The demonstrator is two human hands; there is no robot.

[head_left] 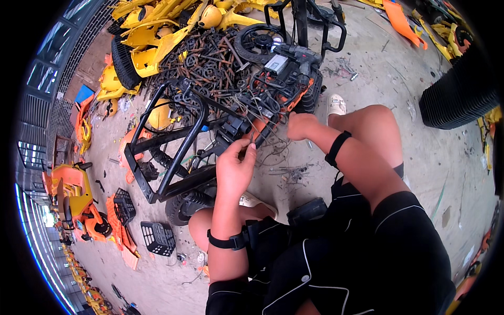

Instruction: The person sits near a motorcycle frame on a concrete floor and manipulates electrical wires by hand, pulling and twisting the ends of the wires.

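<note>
A partly stripped scooter with a black tubular frame (202,118) lies on the floor in front of me. Loose dark wires (257,107) tangle over its middle, by an orange frame section (303,95). My left hand (235,167) is closed in a pinch on a thin wire beside a black boxy part (234,127). Close to the orange section, my right hand (302,126) is curled into a fist; whatever its fingers hold is hidden. Farther up the scooter rest a silver box (276,64) and what looks like a cordless drill (303,56).
Behind the scooter is a heap of rusty metal parts (202,65), with yellow body panels (149,58) piled beyond. A black stack (459,94) stands at the right. Black baskets (157,239) and an orange-yellow scooter (73,189) are at the left. Scraps litter the concrete.
</note>
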